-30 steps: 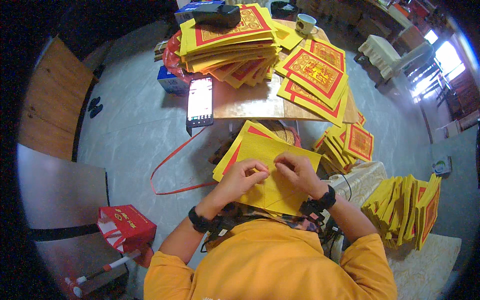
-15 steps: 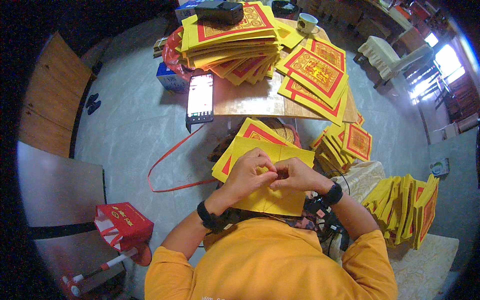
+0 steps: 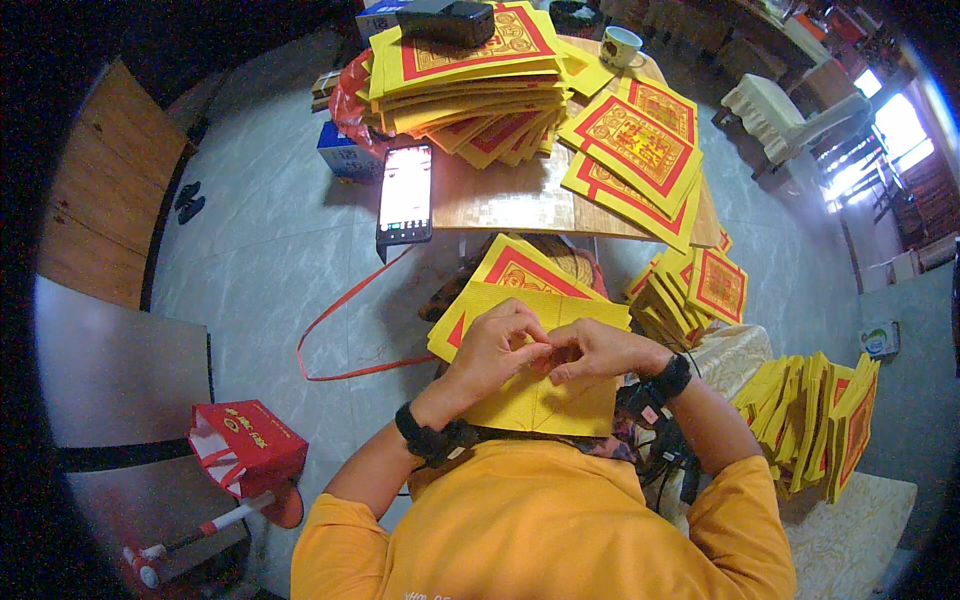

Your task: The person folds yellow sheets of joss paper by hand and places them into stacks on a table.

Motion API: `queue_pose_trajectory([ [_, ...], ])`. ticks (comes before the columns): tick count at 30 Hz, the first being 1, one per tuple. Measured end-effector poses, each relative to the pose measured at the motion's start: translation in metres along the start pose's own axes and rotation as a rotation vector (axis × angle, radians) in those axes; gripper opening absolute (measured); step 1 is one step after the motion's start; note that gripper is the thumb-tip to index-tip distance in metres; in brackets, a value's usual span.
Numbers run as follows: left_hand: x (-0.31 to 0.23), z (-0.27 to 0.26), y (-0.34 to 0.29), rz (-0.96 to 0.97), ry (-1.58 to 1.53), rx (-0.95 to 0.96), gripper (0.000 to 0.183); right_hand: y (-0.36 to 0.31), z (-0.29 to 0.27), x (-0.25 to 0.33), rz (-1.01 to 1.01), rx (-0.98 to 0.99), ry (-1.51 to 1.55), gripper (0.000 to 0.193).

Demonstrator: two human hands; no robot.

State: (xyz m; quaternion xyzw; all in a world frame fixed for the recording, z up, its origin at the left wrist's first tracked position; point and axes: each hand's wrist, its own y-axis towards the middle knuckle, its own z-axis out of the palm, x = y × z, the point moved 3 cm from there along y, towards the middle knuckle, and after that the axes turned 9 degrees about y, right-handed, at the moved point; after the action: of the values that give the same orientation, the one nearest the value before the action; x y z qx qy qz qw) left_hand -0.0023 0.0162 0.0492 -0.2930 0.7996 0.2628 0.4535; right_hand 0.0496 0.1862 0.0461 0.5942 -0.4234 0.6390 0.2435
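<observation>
Hands [image 3: 490, 350] [image 3: 610, 350] closer together, half-curled, over yellow paper [image 3: 565, 408]

Room leftward over floor [image 3: 250, 260] (bar a red strap [image 3: 340, 376]), paper stack [image 3: 468, 80] an obstacle ahead.

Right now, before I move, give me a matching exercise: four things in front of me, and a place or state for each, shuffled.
1. yellow sheet
2. phone
3. cup
4. red bag

A. on the table, toward its far right
B. at the picture's lower left
C. screen lit
D. beneath the left hand and right hand

Pairs: 1-D; 2-C; 3-A; 4-B
</observation>
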Motion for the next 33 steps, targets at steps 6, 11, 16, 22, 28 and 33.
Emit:
queue_pose_trajectory([
  [6, 0.011, 0.010, -0.005, 0.009, 0.113, 0.018, 0.020, 0.005, 0.003, -0.009, -0.039, -0.118, -0.027, 0.023],
  [11, 0.021, 0.018, -0.020, -0.161, -0.144, 0.089, 0.038, 0.005, 0.004, -0.008, -0.118, -0.123, -0.023, 0.020],
  [16, 0.013, 0.007, -0.028, -0.305, -0.212, 0.224, 0.027, 0.003, -0.001, -0.035, -0.090, -0.192, -0.044, 0.017],
  [22, 0.025, 0.005, -0.038, -0.200, 0.074, 0.135, 0.017, 0.004, 0.000, -0.011, 0.030, -0.141, 0.034, 0.014],
  [28, 0.032, 0.010, -0.043, -0.110, 0.277, 0.061, 0.019, 0.006, 0.003, 0.005, 0.098, -0.108, 0.148, 0.012],
  [33, 0.023, 0.007, -0.042, -0.152, 0.320, 0.078, 0.019, 0.009, 0.000, -0.025, 0.011, -0.105, 0.069, 0.011],
])
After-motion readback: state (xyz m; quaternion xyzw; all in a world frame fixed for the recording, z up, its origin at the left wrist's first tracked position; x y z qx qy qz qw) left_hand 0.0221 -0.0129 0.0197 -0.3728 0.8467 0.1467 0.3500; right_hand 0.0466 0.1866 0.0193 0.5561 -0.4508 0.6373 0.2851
